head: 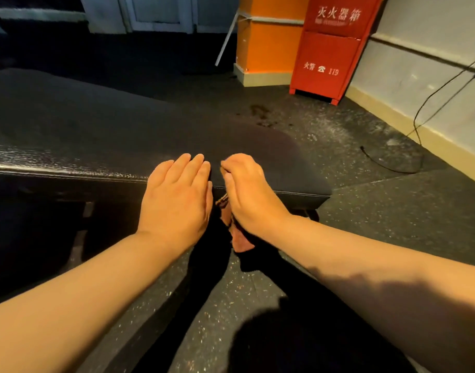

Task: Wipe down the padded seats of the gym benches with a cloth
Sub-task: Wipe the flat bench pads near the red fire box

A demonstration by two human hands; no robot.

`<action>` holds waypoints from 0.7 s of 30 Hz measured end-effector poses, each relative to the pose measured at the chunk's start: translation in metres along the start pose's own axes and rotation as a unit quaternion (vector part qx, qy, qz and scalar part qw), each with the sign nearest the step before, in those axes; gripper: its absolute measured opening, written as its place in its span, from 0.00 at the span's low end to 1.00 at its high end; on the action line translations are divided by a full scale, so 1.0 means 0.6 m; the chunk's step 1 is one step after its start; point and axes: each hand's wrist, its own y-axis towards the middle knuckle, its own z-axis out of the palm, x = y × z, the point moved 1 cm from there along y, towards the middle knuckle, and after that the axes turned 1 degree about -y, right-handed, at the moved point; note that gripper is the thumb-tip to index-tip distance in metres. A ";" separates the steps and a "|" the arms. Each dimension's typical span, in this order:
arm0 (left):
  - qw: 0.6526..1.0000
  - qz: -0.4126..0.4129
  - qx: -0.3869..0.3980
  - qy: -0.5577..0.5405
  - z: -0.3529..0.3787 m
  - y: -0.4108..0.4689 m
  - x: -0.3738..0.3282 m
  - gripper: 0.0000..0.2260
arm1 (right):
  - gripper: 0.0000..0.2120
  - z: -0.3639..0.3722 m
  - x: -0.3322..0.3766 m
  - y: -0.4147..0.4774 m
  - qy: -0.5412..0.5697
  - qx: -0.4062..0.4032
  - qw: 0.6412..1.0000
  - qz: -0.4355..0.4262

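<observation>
The black padded bench [101,125] runs across a dark speckled rubber floor [365,205], its near edge glossy and pebbled, its right end rounded. At that near edge, close to the right end, the left hand [177,195] lies flat with straight fingers, a wide grip, while the right hand [251,189] curls its grip around a reddish-brown cloth [240,242] that hangs below the edge. Beyond stand an orange pillar [268,36], a red fire cabinet [330,47] and a pale wall [433,63] with a trailing black cable [417,122].
</observation>
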 end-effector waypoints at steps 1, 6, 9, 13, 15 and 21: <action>1.000 0.002 0.002 -0.003 0.001 0.001 -0.004 0.22 | 0.15 -0.009 -0.006 -0.005 0.011 0.004 1.000 -0.014; 1.000 0.008 -0.005 -0.014 0.000 0.002 -0.005 0.22 | 0.16 -0.046 -0.147 -0.051 -0.002 -0.007 0.994 0.111; 1.000 0.003 -0.008 -0.015 0.000 0.005 -0.006 0.22 | 0.18 -0.070 -0.198 -0.061 -0.074 -0.069 0.965 0.240; 1.000 -0.010 -0.003 -0.016 0.006 0.009 -0.015 0.22 | 0.15 -0.052 -0.146 -0.036 -0.031 -0.067 0.960 0.268; 1.000 -0.007 0.000 -0.020 0.006 0.011 -0.023 0.23 | 0.10 -0.039 -0.104 -0.027 -0.003 -0.028 0.979 0.201; 1.000 0.000 -0.005 -0.028 0.008 0.014 -0.027 0.23 | 0.15 -0.063 -0.184 -0.054 -0.044 -0.018 0.991 0.129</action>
